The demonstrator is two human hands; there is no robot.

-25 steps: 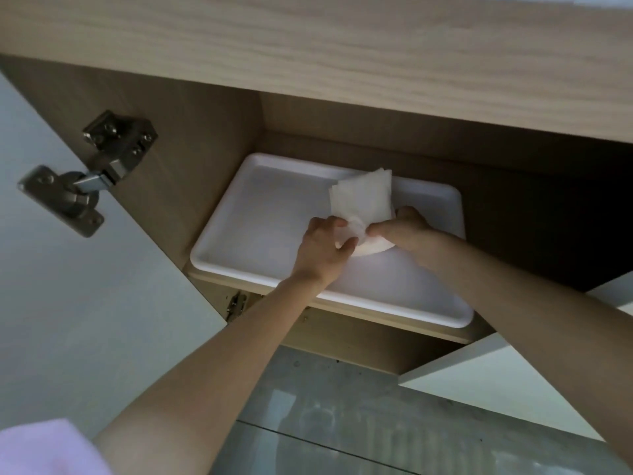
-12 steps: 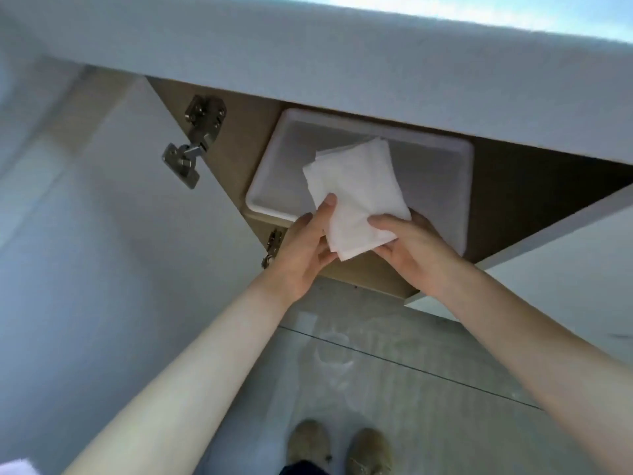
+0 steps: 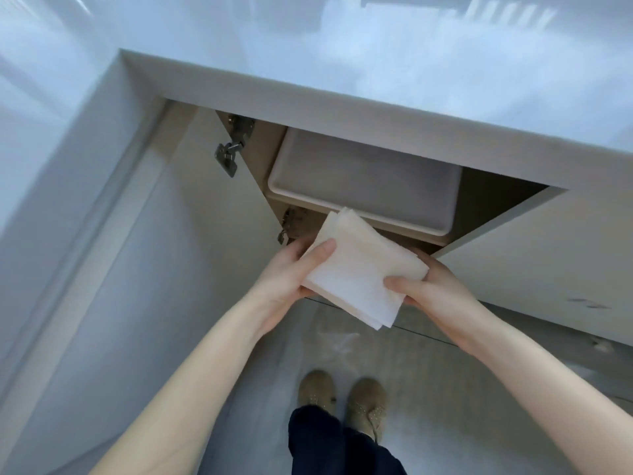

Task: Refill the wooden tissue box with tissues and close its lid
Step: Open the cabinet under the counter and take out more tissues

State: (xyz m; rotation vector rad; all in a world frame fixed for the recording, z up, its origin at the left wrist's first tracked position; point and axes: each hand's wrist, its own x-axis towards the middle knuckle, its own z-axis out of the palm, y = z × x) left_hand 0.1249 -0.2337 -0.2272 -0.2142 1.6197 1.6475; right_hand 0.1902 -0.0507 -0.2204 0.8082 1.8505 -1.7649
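The tissue stack (image 3: 363,269) has been drawn clear of the white tray (image 3: 363,186) (the wooden box apparently out of view) and is pinched closed between left hand (image 3: 291,279) and right hand (image 3: 428,286), best kept level and squared

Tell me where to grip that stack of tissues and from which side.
Grip the stack of tissues at its two opposite side edges, as the left hand and right hand do: thumbs on top, fingers beneath. It is a thin, floppy, loose pile tilted corner-down, so a pinch from both sides likely keeps the sheets together.
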